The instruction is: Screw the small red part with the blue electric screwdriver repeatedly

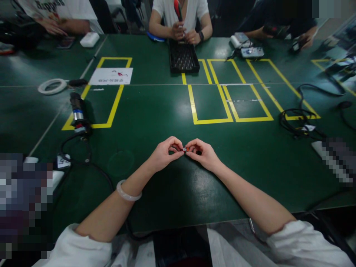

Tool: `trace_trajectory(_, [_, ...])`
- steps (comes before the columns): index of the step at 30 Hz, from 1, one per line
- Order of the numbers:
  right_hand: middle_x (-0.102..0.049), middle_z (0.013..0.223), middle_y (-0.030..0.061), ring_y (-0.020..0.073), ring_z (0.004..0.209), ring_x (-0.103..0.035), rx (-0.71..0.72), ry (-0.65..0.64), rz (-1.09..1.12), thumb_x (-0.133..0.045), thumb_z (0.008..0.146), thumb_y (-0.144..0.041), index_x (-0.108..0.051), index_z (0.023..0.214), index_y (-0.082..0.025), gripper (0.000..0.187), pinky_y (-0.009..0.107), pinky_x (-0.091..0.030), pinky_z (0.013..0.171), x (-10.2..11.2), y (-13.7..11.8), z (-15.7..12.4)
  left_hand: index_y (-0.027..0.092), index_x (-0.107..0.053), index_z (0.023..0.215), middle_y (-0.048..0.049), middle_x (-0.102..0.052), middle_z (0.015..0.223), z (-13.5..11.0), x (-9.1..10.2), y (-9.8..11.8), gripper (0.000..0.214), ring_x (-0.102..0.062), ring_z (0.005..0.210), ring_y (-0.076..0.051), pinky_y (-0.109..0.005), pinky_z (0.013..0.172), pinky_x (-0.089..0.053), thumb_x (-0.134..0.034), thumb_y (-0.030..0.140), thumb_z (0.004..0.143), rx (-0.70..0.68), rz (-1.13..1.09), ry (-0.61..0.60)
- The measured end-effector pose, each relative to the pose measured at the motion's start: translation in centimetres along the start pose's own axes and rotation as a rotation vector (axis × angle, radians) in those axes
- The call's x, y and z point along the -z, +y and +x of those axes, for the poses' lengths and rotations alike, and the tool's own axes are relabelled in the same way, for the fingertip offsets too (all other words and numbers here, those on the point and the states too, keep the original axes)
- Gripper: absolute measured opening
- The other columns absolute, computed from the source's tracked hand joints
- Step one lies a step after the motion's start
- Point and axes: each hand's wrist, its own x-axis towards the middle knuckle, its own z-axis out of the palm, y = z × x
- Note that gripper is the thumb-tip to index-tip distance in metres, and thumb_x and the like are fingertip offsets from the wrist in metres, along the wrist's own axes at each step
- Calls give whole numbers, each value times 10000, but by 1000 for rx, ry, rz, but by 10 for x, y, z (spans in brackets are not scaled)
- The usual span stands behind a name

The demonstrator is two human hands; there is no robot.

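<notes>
My left hand [164, 154] and my right hand [202, 152] meet fingertip to fingertip just above the green table [167, 111]. Both are closed in a pinch on a tiny part [184, 149] with a red-orange and silver look; it is too small to name. A pale bangle [128, 193] circles my left wrist. Both forearms rest over the table's near edge.
An electric screwdriver [77, 111] with a black cable lies at the left beside a tape roll [51, 86]. A black tray [183, 57] sits before a person opposite. Yellow marked boxes [211, 104] cross the middle. Coiled cables [297, 120] lie at the right.
</notes>
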Motion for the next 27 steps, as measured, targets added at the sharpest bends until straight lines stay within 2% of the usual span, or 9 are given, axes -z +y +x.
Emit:
trace_trajectory(4, [-646, 825, 21, 120, 679, -573, -9, 2, 12, -690, 807, -283, -628, 938, -182, 176, 250, -451, 587, 1, 0, 0, 166, -579, 1095, -86, -618, 1083, 1, 7, 7, 380, -632, 966, -185, -332, 845, -533, -699, 371, 799, 28, 88, 13])
trace_trajectory(7, [-624, 799, 10, 114, 651, -549, -36, -2, 19, -690, 808, -300, -622, 947, -185, 193, 254, -443, 587, 3, 1, -1, 189, -580, 1173, -88, -587, 1190, 2, 35, 16, 408, -604, 1061, -201, -356, 932, -504, -633, 420, 842, -13, 295, 105])
trace_trajectory(10, [-597, 762, -6, 103, 607, -513, -54, -16, 27, -692, 806, -305, -616, 960, -186, 209, 250, -427, 571, 3, 1, -1, 205, -538, 1301, -96, -521, 1317, -2, 87, 16, 498, -521, 1193, -246, -418, 1052, -412, -576, 452, 870, 18, 673, 253])
trace_trajectory(13, [-589, 753, -11, 98, 597, -500, -56, -14, 37, -694, 804, -307, -613, 954, -185, 210, 246, -413, 563, 2, 1, -2, 96, -401, 1414, -180, -414, 1423, -16, 153, 0, 716, -374, 1313, -340, -514, 1096, -320, -624, 449, 832, 274, 1024, 461])
trace_trajectory(14, [-587, 750, -12, 98, 595, -496, -56, -13, 41, -694, 804, -307, -612, 952, -184, 209, 246, -408, 561, 2, 1, -2, 72, -355, 1431, -199, -378, 1444, -23, 174, -7, 789, -357, 1312, -361, -531, 1083, -321, -651, 455, 808, 380, 1082, 555])
trace_trajectory(17, [-575, 735, -17, 95, 587, -484, -59, -16, 54, -690, 805, -298, -609, 955, -176, 210, 245, -395, 560, 2, 1, -2, 78, -300, 1431, -209, -339, 1450, -44, 228, -29, 915, -353, 1284, -394, -563, 1035, -348, -695, 537, 744, 643, 1142, 681])
trace_trajectory(19, [-569, 731, -20, 92, 583, -477, -59, -21, 60, -688, 806, -291, -608, 961, -170, 212, 244, -389, 561, 2, 0, -2, 95, -304, 1429, -179, -405, 1386, -54, 251, -40, 928, -408, 1229, -372, -513, 984, -401, -693, 566, 731, 781, 1114, 656])
trace_trajectory(23, [-570, 732, -21, 92, 583, -476, -57, -21, 57, -687, 807, -296, -610, 964, -169, 216, 242, -386, 561, 2, 0, -3, 151, -416, 1399, -80, -541, 1109, -61, 272, -45, 777, -542, 1016, -289, -382, 833, -464, -628, 566, 777, 914, 1098, 575])
trace_trajectory(27, [-573, 732, -22, 95, 581, -475, -56, -24, 44, -685, 810, -313, -614, 965, -177, 218, 243, -390, 562, 1, 2, -3, 187, -512, 1330, -32, -543, 972, -61, 273, -43, 732, -542, 914, -235, -335, 792, -455, -614, 629, 755, 871, 1150, 577])
